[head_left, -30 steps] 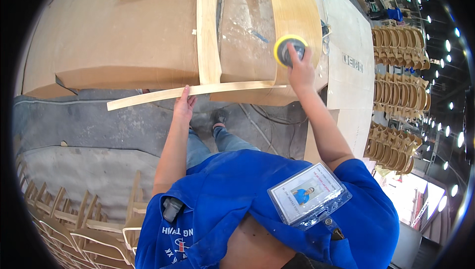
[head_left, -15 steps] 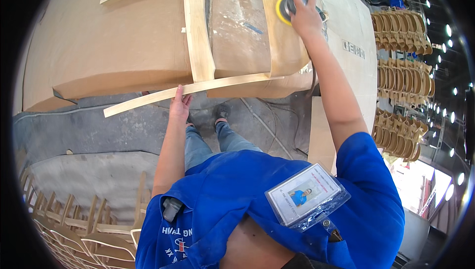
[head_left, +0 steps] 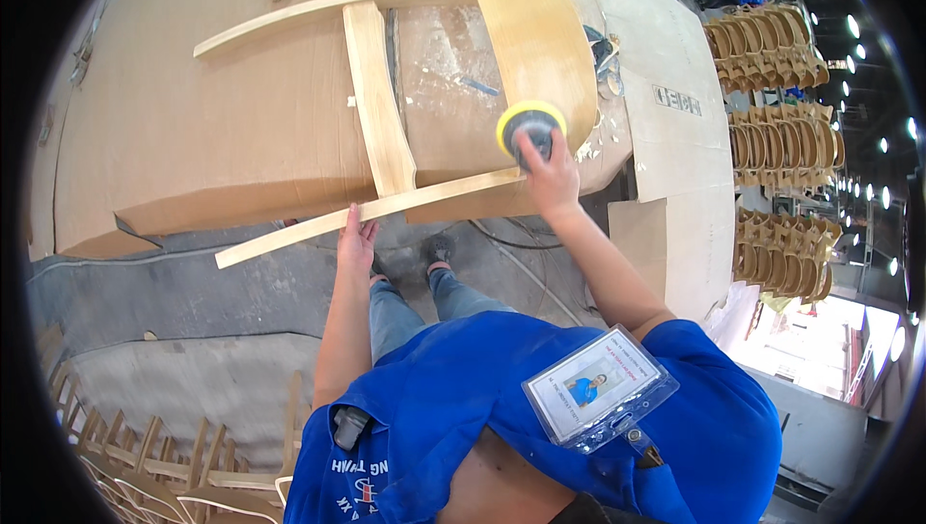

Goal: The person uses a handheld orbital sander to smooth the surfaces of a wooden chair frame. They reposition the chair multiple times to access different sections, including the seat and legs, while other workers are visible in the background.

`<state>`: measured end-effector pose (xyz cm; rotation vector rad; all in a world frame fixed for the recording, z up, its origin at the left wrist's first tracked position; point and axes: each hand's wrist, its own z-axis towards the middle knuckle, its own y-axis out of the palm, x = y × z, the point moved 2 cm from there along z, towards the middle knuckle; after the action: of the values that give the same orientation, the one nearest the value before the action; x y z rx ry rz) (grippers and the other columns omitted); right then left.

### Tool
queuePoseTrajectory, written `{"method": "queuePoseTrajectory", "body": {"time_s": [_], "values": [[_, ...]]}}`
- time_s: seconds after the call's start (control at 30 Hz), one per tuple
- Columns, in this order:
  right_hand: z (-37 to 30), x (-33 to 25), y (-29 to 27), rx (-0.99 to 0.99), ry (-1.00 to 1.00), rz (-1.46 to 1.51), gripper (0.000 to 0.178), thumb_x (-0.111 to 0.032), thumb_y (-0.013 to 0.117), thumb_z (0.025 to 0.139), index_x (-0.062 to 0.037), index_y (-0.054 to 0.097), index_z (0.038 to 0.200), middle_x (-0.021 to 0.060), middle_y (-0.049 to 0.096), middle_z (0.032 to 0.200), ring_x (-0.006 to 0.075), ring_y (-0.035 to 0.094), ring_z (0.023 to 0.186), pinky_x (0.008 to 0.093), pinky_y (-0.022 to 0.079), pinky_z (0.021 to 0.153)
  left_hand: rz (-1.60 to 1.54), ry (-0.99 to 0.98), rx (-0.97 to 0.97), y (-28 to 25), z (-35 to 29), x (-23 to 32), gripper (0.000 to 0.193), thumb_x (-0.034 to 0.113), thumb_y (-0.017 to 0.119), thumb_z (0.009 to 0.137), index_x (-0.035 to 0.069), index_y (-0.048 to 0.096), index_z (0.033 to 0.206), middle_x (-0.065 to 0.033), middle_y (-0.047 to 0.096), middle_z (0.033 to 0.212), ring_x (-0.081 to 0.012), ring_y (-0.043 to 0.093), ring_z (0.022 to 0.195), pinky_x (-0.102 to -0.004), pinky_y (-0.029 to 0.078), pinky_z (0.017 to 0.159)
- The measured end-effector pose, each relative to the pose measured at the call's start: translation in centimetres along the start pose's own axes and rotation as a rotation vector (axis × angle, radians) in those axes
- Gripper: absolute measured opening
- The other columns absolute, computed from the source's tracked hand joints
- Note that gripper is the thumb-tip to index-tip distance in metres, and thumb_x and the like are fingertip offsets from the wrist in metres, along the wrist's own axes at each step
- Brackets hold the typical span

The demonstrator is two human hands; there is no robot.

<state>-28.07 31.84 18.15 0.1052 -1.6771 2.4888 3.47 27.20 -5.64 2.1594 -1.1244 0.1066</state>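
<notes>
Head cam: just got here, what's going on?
A person's right hand holds a round, yellow-rimmed tool at the near end of a curved wooden panel. The left hand has its fingers on the near rail of the same wooden frame. A crossbar joins the two rails, and the frame lies over a cardboard-covered table.

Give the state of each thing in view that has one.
Left hand: closed on the wooden frame's near rail
Right hand: gripping the yellow-rimmed sanding pad
Yellow-rimmed sanding pad: held at the curved panel's near end
Wooden frame: lying on cardboard
Curved panel: spanning the frame's right end
Cardboard: bent down along its near edge
Ceiling lights: lit
</notes>
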Motion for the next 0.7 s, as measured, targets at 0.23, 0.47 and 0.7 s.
{"method": "queuePoseTrajectory", "body": {"time_s": [0.23,0.47,0.7], "values": [[3.3,2.0,-1.5,-0.160,0.177,0.049,0.064,-0.002,0.060,0.077,-0.0317,0.052,0.134,0.0192,0.048,0.124,0.0385,0.062,0.094,0.0452,0.054,0.075,0.045,0.007,-0.008,-0.1,0.1,-0.1,0.051,0.041,0.071,0.089,0.010,0.051,0.124,-0.0062,0.062,0.119,-0.0218,0.061,0.107,-0.0374,0.047,0.097],[19.7,7.1,-0.2,-0.342,0.253,-0.018,0.060,-0.010,0.055,0.088,-0.0325,0.042,0.142,0.0221,0.043,0.132,0.0403,0.063,0.102,0.0468,0.054,0.081,0.066,0.040,0.017,-0.1,0.3,0.1,0.055,0.045,0.071,0.088,0.009,0.050,0.125,-0.0067,0.062,0.119,-0.0220,0.061,0.108,-0.0383,0.049,0.094],[24.3,7.7,0.3,-0.419,0.279,-0.021,0.055,-0.013,0.049,0.092,-0.0333,0.040,0.143,0.0206,0.039,0.136,0.0400,0.063,0.104,0.0463,0.054,0.087,0.271,-0.002,-0.006,0.0,-1.4,1.3,0.065,0.048,0.062,0.094,0.000,0.043,0.133,-0.0183,0.060,0.128,-0.0290,0.066,0.106,-0.0376,0.050,0.088]]}}
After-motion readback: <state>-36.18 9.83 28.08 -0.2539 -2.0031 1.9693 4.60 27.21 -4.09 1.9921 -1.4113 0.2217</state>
